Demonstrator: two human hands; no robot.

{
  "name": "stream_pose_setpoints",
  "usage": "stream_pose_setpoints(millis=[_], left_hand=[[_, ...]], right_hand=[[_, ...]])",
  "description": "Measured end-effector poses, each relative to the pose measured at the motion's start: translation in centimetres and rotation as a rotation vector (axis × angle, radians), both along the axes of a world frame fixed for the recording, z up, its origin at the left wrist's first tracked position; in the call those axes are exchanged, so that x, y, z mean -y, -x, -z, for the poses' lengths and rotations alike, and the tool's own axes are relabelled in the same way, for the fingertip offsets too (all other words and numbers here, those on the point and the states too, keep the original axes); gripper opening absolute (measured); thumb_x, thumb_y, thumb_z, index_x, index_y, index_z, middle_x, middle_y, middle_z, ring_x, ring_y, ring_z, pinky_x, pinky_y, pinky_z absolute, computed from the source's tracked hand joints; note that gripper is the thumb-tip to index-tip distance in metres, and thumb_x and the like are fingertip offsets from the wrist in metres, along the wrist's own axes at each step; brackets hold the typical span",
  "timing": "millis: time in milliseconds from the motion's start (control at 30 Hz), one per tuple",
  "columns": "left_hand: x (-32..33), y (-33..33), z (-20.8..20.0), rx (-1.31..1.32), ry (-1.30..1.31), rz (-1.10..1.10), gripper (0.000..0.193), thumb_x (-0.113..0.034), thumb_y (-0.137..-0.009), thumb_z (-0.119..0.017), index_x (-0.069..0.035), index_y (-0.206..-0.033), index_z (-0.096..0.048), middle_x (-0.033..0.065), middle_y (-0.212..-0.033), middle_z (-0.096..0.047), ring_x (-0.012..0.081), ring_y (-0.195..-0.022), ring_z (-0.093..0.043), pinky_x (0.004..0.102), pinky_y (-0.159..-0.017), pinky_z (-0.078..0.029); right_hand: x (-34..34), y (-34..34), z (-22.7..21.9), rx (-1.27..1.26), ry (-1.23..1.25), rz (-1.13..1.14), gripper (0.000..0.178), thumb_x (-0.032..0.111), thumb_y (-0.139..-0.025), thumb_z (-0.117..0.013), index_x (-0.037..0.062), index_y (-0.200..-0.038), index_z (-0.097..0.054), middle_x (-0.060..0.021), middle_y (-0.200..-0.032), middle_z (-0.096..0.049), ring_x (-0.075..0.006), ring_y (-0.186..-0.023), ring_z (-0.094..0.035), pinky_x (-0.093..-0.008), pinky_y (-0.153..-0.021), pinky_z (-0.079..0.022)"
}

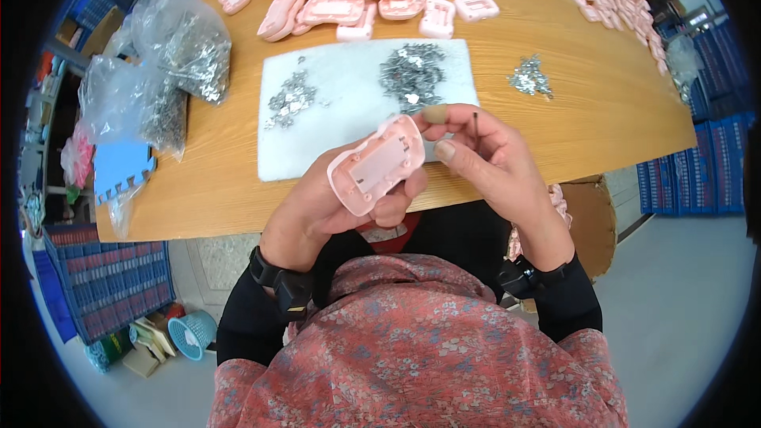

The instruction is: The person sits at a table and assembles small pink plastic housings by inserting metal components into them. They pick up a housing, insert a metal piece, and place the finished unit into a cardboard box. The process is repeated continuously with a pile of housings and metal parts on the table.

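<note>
L hand (323, 196): fingers gripping pink shell (382, 165), hollow side up
R hand (498, 162): fingers curled nr shell; can't tell if gripping thin dk rod (476, 127)
White pad (341, 143): 2 piles metal pcs (411, 71)

Blue crates (111, 277) at left — light-blue basket (194, 334) on grey floor (682, 293)

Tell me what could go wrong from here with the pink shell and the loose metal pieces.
1. The left hand holds the pink shell tilted and raised, so a loosened grip might drop it.
2. Small metal pieces lie loose in two heaps on the white pad, just beyond the hands; a knock could scatter or mix them.
3. The right hand seems to hold a thin dark rod, which might slip or scratch the shell.
</note>
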State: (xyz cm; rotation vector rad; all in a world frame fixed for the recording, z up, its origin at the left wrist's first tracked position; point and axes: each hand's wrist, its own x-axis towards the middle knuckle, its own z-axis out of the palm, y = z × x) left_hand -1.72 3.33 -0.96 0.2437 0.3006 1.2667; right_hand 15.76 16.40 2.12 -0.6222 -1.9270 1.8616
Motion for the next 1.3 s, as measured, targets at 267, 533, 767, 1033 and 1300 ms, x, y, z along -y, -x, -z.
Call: stream_pose_setpoints(millis=[267, 533, 767, 1033, 1300], left_hand=[[-3.1, -3.2, -2.7, -0.395, -0.014, 0.241, 0.054, -0.036, -0.105, -0.042, -0.005, -0.148, -0.032, 0.0206, -0.108, -0.066, 0.0247, -0.08, -0.07, 0.0339, -0.066, -0.058], [-8.5, 3.3, -5.7, -1.417, -0.057, -0.006, 0.037, -0.023, -0.103, -0.048, -0.004, -0.135, -0.054, 0.0065, -0.101, -0.067, 0.013, -0.083, -0.065, 0.026, -0.074, -0.055], [-19.2, 6.2, -3.5, -2.142, -0.2, -0.486, 0.027, -0.017, -0.096, -0.057, -0.003, -0.115, -0.069, 0.0109, -0.093, -0.072, 0.0172, -0.083, -0.067, 0.031, -0.075, -0.054], [-30.9, 2.4, -1.0, -2.534, -0.337, -0.29, 0.039, -0.029, -0.082, -0.068, 0.0, -0.107, -0.069, 0.0197, -0.107, -0.07, 0.035, -0.099, -0.067, 0.0434, -0.089, -0.053], [-34.7, 1.4, -2.5, -2.642, -0.128, 0.221, 0.052, -0.026, -0.065, -0.076, 0.002, -0.108, -0.068, 0.0199, -0.103, -0.07, 0.0313, -0.097, -0.069, 0.0367, -0.083, -0.056]], right_hand=[[-1.3, -6.1, -2.4, 0.122, 0.239, 0.075, 0.024, 0.017, -0.094, -0.066, 0.0016, -0.113, -0.065, 0.0031, -0.09, -0.063, -0.0025, -0.075, -0.055, -0.0178, -0.065, -0.044], [-7.5, -29.1, 3.3, 0.44, 0.143, 0.467, 0.025, 0.018, -0.092, -0.068, 0.0005, -0.11, -0.065, 0.0018, -0.084, -0.064, -0.0043, -0.067, -0.055, -0.02, -0.057, -0.043], [-6.1, -34.7, 10.0, 0.65, -0.282, 0.843, 0.015, 0.009, -0.093, -0.067, -0.0035, -0.099, -0.068, 0.0043, -0.074, -0.059, -0.0032, -0.062, -0.047, -0.0217, -0.055, -0.04], [-5.1, -25.2, 5.8, 0.393, -0.491, 0.822, 0.01, 0.003, -0.09, -0.067, -0.0014, -0.099, -0.07, -0.0022, -0.079, -0.066, -0.0066, -0.071, -0.057, -0.0228, -0.065, -0.047], [-9.4, -18.3, 0.6, 0.45, -0.623, 0.6, 0.014, 0.01, -0.089, -0.068, -0.0032, -0.094, -0.065, -0.0099, -0.076, -0.062, -0.0149, -0.069, -0.06, -0.0284, -0.064, -0.047]])
